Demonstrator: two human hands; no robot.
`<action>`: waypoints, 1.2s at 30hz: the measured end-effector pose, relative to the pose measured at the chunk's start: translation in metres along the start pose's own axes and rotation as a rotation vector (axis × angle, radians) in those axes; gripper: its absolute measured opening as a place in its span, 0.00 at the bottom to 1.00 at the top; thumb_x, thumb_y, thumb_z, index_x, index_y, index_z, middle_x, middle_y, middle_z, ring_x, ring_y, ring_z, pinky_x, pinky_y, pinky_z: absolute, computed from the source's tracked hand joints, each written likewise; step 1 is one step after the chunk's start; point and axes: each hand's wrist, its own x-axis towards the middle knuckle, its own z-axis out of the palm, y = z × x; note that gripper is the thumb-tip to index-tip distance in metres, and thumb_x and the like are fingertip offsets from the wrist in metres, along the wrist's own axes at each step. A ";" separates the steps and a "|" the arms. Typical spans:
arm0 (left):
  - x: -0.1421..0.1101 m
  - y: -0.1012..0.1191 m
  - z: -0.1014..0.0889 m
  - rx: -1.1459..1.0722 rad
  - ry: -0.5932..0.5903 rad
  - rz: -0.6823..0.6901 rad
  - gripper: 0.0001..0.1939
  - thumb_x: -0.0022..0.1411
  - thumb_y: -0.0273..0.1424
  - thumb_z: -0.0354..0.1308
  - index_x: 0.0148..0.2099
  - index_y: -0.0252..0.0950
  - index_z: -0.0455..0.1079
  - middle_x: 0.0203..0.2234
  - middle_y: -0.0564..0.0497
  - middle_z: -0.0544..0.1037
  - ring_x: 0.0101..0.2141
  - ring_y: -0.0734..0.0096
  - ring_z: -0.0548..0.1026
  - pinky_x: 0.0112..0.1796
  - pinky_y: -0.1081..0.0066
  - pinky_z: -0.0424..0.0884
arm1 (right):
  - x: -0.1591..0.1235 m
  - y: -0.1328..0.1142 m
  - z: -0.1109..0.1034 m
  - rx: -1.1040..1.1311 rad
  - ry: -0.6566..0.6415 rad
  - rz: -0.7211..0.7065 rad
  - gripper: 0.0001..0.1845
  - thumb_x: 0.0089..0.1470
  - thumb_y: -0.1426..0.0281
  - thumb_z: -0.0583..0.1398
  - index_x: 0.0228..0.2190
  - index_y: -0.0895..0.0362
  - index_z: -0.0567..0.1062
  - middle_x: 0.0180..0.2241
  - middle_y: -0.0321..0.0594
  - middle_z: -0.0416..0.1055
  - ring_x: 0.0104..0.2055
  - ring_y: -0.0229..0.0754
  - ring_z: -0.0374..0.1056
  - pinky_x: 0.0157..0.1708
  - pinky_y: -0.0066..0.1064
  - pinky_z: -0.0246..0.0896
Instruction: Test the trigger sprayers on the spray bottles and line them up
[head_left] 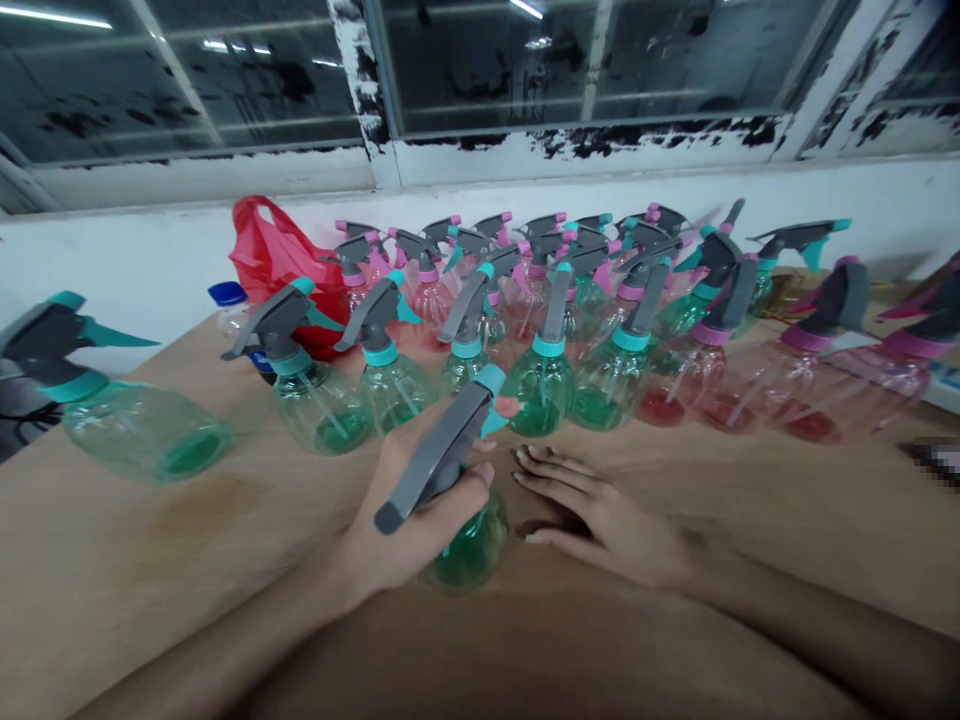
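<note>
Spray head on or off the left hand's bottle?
On: the spray head sits atop the green bottle; tightness hidden by the left hand.

The frontmost rounded plastic spray bottle [469, 552] is translucent green, its grey plastic sprayer head [442, 455] tipped with a turquoise nozzle [491, 378]. Another rounded plastic spray bottle [675, 385] is translucent pink with a pink collar [711, 335]. The crinkled plastic bag [271, 252] is red, the round plastic bottle cap [227, 293] deep blue, the wooden table [97, 570] light brown, the painted window frame [360, 70] blotched black on white.
</note>
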 end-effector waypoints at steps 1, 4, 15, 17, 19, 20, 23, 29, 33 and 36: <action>0.000 -0.001 0.001 -0.020 -0.008 0.003 0.16 0.48 0.29 0.52 0.41 0.44 0.70 0.32 0.53 0.78 0.30 0.64 0.76 0.32 0.66 0.73 | 0.000 0.000 0.000 0.002 -0.003 0.003 0.32 0.56 0.56 0.54 0.58 0.54 0.56 0.60 0.41 0.54 0.63 0.46 0.46 0.60 0.46 0.48; -0.003 -0.002 0.002 -0.045 -0.003 0.012 0.12 0.49 0.27 0.51 0.37 0.43 0.69 0.28 0.55 0.76 0.29 0.67 0.76 0.33 0.69 0.73 | 0.000 -0.001 -0.001 0.003 -0.002 0.009 0.31 0.56 0.56 0.54 0.58 0.55 0.58 0.60 0.41 0.55 0.63 0.45 0.46 0.60 0.46 0.48; -0.001 0.006 0.001 -0.013 -0.040 -0.033 0.07 0.50 0.26 0.50 0.30 0.40 0.68 0.29 0.55 0.76 0.30 0.72 0.76 0.37 0.74 0.72 | 0.000 0.002 0.002 -0.011 0.011 -0.002 0.31 0.56 0.55 0.53 0.57 0.55 0.59 0.60 0.41 0.55 0.63 0.44 0.46 0.61 0.44 0.47; -0.001 0.006 0.001 -0.011 -0.035 -0.022 0.06 0.50 0.26 0.51 0.30 0.40 0.67 0.31 0.54 0.76 0.30 0.72 0.75 0.37 0.74 0.72 | 0.000 0.002 0.002 -0.008 0.010 -0.004 0.31 0.56 0.55 0.53 0.57 0.55 0.59 0.60 0.41 0.55 0.63 0.45 0.47 0.60 0.44 0.47; -0.001 0.006 0.001 0.004 -0.035 -0.022 0.06 0.51 0.26 0.51 0.30 0.40 0.67 0.31 0.54 0.76 0.30 0.72 0.75 0.37 0.73 0.72 | 0.000 0.002 0.001 -0.007 0.007 -0.009 0.30 0.56 0.56 0.53 0.57 0.55 0.59 0.60 0.41 0.55 0.63 0.45 0.47 0.60 0.45 0.48; -0.001 0.006 0.001 0.009 -0.040 -0.025 0.06 0.51 0.26 0.51 0.30 0.40 0.67 0.30 0.54 0.75 0.30 0.72 0.75 0.37 0.73 0.72 | 0.000 0.002 0.001 -0.008 0.007 -0.008 0.30 0.57 0.56 0.53 0.57 0.55 0.59 0.60 0.41 0.55 0.63 0.45 0.47 0.60 0.45 0.48; -0.001 0.006 0.001 0.015 -0.042 -0.040 0.06 0.50 0.26 0.50 0.29 0.40 0.68 0.27 0.55 0.74 0.30 0.71 0.75 0.37 0.73 0.72 | 0.000 0.001 0.000 -0.016 0.005 0.001 0.30 0.57 0.55 0.53 0.57 0.55 0.59 0.60 0.42 0.56 0.63 0.44 0.47 0.60 0.44 0.47; -0.003 0.006 0.001 0.005 -0.032 -0.038 0.06 0.51 0.27 0.51 0.29 0.41 0.68 0.26 0.55 0.74 0.29 0.71 0.75 0.35 0.72 0.73 | 0.001 0.000 0.000 -0.014 0.005 -0.004 0.30 0.57 0.56 0.53 0.57 0.55 0.59 0.60 0.42 0.56 0.63 0.45 0.47 0.60 0.45 0.48; -0.003 0.005 0.000 0.004 -0.029 -0.032 0.07 0.51 0.26 0.51 0.30 0.41 0.69 0.27 0.56 0.75 0.28 0.72 0.75 0.35 0.73 0.72 | 0.001 0.001 0.000 -0.022 -0.004 0.001 0.30 0.57 0.55 0.53 0.57 0.56 0.59 0.60 0.42 0.55 0.63 0.44 0.47 0.60 0.44 0.47; -0.002 0.006 0.001 0.007 -0.021 -0.027 0.06 0.51 0.26 0.51 0.29 0.41 0.69 0.28 0.55 0.75 0.28 0.73 0.75 0.35 0.73 0.72 | 0.000 0.001 0.001 -0.023 -0.008 0.004 0.30 0.57 0.55 0.53 0.57 0.57 0.59 0.60 0.41 0.55 0.63 0.43 0.47 0.61 0.43 0.47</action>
